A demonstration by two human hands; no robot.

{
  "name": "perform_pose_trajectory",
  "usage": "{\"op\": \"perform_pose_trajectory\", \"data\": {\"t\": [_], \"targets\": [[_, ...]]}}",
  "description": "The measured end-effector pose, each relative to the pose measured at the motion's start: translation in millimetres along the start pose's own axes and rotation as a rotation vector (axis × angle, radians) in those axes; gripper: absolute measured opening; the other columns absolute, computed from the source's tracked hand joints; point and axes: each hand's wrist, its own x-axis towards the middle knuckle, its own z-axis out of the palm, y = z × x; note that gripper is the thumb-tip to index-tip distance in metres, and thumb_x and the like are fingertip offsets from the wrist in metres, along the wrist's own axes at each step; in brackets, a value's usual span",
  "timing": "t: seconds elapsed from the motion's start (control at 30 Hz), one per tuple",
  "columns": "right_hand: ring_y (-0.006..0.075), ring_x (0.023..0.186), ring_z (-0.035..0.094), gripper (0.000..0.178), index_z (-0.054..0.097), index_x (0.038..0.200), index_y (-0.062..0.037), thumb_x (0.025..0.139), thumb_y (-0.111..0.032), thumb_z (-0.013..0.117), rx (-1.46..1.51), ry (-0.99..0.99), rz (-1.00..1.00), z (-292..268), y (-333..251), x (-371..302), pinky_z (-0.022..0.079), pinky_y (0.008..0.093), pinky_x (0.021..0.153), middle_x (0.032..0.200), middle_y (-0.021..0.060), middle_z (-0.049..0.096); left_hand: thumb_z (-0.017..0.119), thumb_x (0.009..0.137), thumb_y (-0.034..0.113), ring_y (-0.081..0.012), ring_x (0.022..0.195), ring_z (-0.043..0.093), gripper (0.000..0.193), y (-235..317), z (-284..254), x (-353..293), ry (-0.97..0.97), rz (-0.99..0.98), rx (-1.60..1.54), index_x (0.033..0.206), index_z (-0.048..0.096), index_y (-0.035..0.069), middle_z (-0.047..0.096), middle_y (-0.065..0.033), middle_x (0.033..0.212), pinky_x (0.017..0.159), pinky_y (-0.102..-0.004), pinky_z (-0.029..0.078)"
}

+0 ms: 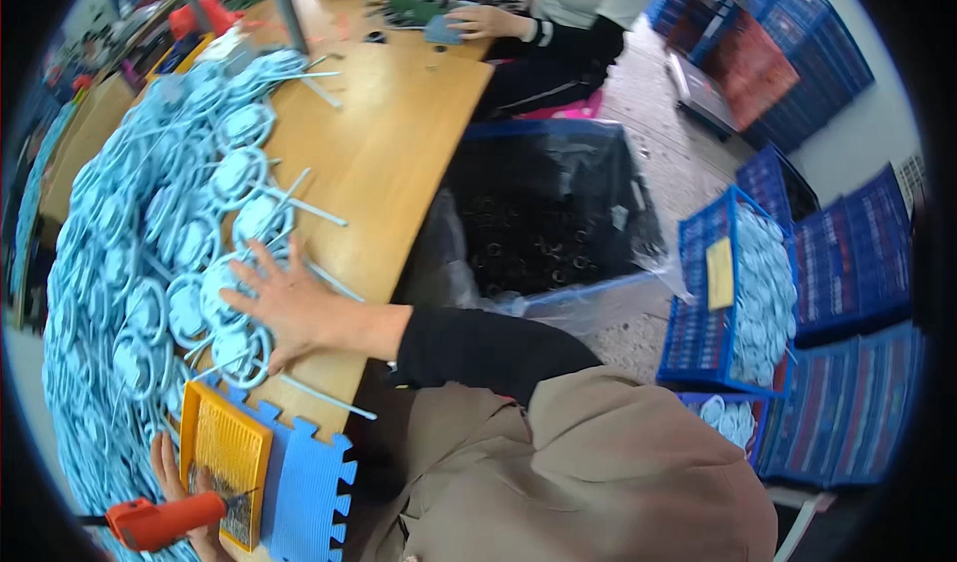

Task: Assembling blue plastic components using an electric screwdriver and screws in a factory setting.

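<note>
My right hand (pixel 294 298) reaches left across the table, fingers spread over light-blue round plastic parts (pixel 239 348) with rings and thin rods. It rests on or just above them; I see no firm grip. At the lower left, my left hand (pixel 177 477) has its fingers stretched out and apart beside a yellow tray (pixel 257 442) of small metal pieces, probably screws. An orange power screwdriver (pixel 164 520) crosses in front of this hand, hiding part of the palm, its bit over the tray.
The light-blue parts pile (pixel 110 263) fills the table's left side. A blue foam mat (pixel 304 492) lies by the yellow tray. Right of the wooden table (pixel 374 134) stands a plastic-lined bin (pixel 558 223) with black rings. Blue crates (pixel 698 313) stand further right. A co-worker's hand (pixel 483 22) is at the far end.
</note>
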Motion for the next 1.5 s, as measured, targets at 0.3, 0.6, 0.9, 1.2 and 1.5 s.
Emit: {"op": "perform_pose_trajectory", "data": {"t": [0.3,0.6,0.9,1.2,1.5], "targets": [[0.0396,0.133,0.035,0.095,0.04,0.144,-0.0276,0.062,-0.055,0.079,-0.156,0.035,-0.058,-1,24,8,0.033,0.0621,0.097,0.145,0.0122,0.042,0.069,0.082,0.006,-0.0346,0.126,0.046,0.054,15,-37,-82,0.041,-0.376,-0.14,0.132,0.05,0.0,0.05,-0.0185,0.133,0.108,-0.0412,0.032],[0.0318,0.128,0.04,0.086,0.045,0.141,-0.0255,0.064,-0.042,0.082,-0.115,0.037,-0.094,-10,26,5,0.034,0.0501,0.098,0.143,0.0091,0.042,0.07,0.072,0.002,-0.0317,0.088,0.061,0.029,122,-85,-99,0.278,-0.271,-0.041,0.101,0.066,0.002,0.063,-0.0144,0.094,0.08,-0.0383,0.046],[0.033,0.129,0.041,0.08,0.048,0.139,-0.0228,0.068,-0.037,0.081,-0.183,-0.043,-0.086,-38,40,-2,0.033,0.0483,0.104,0.142,0.0121,0.044,0.078,0.072,0.026,-0.038,0.125,0.043,0.073,182,68,81,0.09,0.091,0.04,0.137,0.047,0.012,0.047,-0.0183,0.133,0.1,-0.0518,0.035],[0.036,0.115,0.056,0.058,0.056,0.128,-0.0112,0.077,-0.034,0.073,-0.022,-0.015,0.402,-77,112,49,0.045,0.0439,0.096,0.124,0.0212,0.058,0.079,0.07,0.042,-0.0409,0.13,0.038,0.089,182,120,176,0.115,-0.012,0.013,0.145,0.039,0.018,0.038,-0.0244,0.141,0.102,-0.054,0.032],[0.0356,0.108,0.059,0.06,0.06,0.113,0.0026,0.075,-0.041,0.074,0.081,0.059,0.604,-80,139,34,0.047,0.042,0.091,0.12,0.0216,0.06,0.075,0.074,0.034,-0.0387,0.109,0.05,0.06,172,107,188,0.152,-0.123,-0.148,0.126,0.056,0.01,0.052,-0.0231,0.115,0.092,-0.0451,0.045]]}}
